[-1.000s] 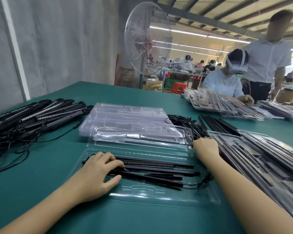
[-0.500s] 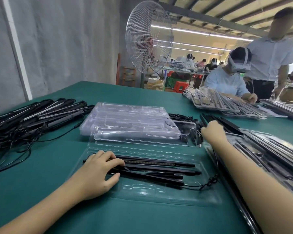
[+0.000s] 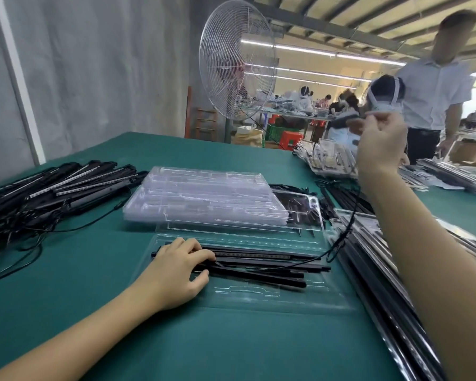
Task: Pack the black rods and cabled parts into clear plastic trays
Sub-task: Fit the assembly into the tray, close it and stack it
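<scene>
Desk (image 3: 231, 347): green, carrying all the stock below.
Rod pile (image 3: 52, 188): a big tangle of black rods with trailing leads at the left edge, well apart from any tray. This looks like the bulk of the work not yet done.
Packed trays (image 3: 368, 270): a slanting stack along the right edge, beside the right forearm, each with dark rods inside. A fair share seems finished.
Empty trays (image 3: 204, 196): a clear stack in the middle of the frame, waiting to be filled.
Open tray (image 3: 259, 301): lower middle, in front of the empty stack. It is the one in hand and appears partly filled.
Rods (image 3: 259, 266): several lie lengthwise in the open tray. The front ones sit slightly askew, so probably not all are seated in their grooves.
Cable (image 3: 349, 224): runs from the rods' right end up out of the tray towards the raised hand. It is yet to be tucked in.
Right hand (image 3: 379, 144): upper right, lifted high, fingertips pinched on what seems to be the cable's end, though this is blurred.
Left hand (image 3: 176, 270): lies flat over the rods' left ends, pressing them down.
</scene>
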Demonstrator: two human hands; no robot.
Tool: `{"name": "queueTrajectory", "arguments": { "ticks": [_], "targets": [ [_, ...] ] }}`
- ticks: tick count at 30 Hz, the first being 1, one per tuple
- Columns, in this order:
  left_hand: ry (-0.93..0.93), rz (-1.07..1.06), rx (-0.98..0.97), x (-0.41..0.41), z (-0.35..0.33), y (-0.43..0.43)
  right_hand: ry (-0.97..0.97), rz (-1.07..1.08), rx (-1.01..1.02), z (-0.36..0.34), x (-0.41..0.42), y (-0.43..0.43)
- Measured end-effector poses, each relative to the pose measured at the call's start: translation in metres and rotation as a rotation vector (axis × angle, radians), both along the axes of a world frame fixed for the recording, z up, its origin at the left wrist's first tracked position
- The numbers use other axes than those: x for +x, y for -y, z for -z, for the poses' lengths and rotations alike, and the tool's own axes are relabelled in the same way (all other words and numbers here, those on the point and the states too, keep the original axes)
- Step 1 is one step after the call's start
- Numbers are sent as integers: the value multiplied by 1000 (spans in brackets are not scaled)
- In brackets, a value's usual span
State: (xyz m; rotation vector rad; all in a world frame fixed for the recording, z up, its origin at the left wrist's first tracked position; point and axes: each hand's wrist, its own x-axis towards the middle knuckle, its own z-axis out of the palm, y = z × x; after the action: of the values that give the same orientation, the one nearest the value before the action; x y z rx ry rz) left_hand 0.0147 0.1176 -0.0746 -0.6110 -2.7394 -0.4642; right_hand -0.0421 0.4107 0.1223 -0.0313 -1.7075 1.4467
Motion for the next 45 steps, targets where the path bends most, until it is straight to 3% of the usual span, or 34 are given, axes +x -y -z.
{"name": "queueTrajectory", "arguments": {
  "ticks": [2, 5, 10, 21, 27, 30, 34, 38, 45],
  "targets": [
    [6, -3, 7, -1, 1, 0, -44, -205, -87, -6, 8, 9],
    [8, -4, 12, -2, 0, 1, 75, -564, -239, -4, 18, 21],
    [12, 5, 9, -3, -1, 1, 230, -871, -365, 18, 24, 37],
    [9, 6, 14, -4, 0, 3, 389, -966, -444, 54, 29, 50],
    [15, 12, 34, -2, -1, 3, 423, -1094, -147, 82, 42, 40],
    [45, 11, 76, -2, -2, 3, 515, -1096, 102, 93, 50, 36],
    [87, -2, 92, -4, -5, 4, 693, -961, 537, 104, 58, 36],
    [131, 1, 83, -5, -6, 7, 836, -798, 842, 115, 63, 36],
    [121, -119, 158, -2, -6, -7, 892, -615, 1069, 140, 73, 49]
  ]
}}
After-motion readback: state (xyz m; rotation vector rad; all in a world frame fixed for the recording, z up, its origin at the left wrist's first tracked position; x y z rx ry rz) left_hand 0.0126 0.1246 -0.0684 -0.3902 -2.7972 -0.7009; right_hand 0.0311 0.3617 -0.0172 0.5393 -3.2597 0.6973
